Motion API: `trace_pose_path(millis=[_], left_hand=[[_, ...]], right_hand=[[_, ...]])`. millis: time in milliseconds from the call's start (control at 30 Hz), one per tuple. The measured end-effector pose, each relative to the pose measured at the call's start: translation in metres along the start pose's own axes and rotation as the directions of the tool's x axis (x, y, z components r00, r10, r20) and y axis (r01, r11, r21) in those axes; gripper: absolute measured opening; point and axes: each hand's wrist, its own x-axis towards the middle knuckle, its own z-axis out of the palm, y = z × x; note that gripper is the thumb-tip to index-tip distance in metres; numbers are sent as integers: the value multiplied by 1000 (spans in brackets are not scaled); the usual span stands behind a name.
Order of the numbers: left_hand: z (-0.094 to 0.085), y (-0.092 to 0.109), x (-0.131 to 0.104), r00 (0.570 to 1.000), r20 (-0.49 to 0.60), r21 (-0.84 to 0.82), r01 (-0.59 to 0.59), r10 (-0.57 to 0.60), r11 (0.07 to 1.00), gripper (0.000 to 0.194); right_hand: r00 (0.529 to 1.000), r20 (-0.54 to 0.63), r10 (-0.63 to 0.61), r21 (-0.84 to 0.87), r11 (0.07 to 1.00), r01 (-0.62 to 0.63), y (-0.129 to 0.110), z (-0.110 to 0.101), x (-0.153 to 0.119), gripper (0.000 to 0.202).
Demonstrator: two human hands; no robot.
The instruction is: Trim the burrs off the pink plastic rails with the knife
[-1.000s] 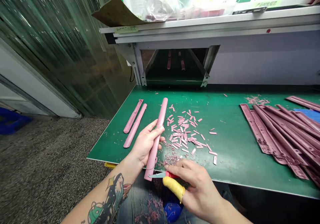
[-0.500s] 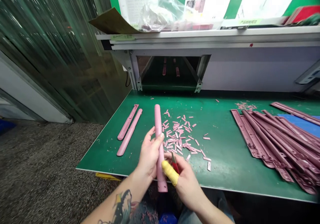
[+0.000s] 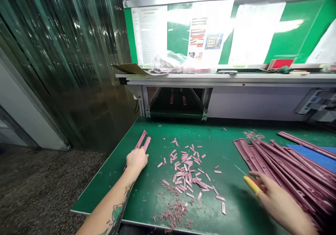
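Left hand, left of centre, fingers closed over pink strips laid on bench: set-down step. Right hand, lower right, grips small knife, reaching strip pile. Next: pick one strip cleanly.

The left hand covers the near ends of the pink parts beside the scraps. The right hand is motion-blurred; whether it grips anything cannot be told. Right of the scraps, the pile runs off the frame. The posters' print is unreadable.
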Motion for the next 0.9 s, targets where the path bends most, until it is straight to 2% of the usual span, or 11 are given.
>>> trace_pose_path(millis=[100,200,267,333,433,500,600,733,900], left_hand=[[11,23,-18,991,136,-124,17,1,992,30],[20,40,-62,941,331,-340,53,66,939,35],[20,47,-97,893,431,-476,102,130,873,42],[17,50,-128,858,488,-573,177,159,800,43],[11,53,-158,846,518,-718,349,126,603,46],[9,55,-167,847,526,-754,424,75,501,45],[10,58,-171,850,525,-749,435,46,500,41],[12,58,-171,846,531,-718,416,52,558,32],[16,55,-173,847,529,-707,406,52,579,36]], right_hand=[[971,140,-196,280,948,151,-61,-3,-16,26],[895,214,-392,490,836,249,-127,-6,-33,23],[885,185,-427,547,793,268,-158,-7,-39,22],[900,105,-424,547,780,304,-175,-7,-41,20],[897,-5,-442,494,779,387,-184,-5,-41,28],[888,-23,-460,465,781,417,-184,-4,-41,26],[883,-22,-469,442,787,430,-182,-5,-42,25],[874,-29,-484,430,784,449,-178,-10,-46,25],[877,-72,-474,405,790,460,-172,-13,-50,25]])
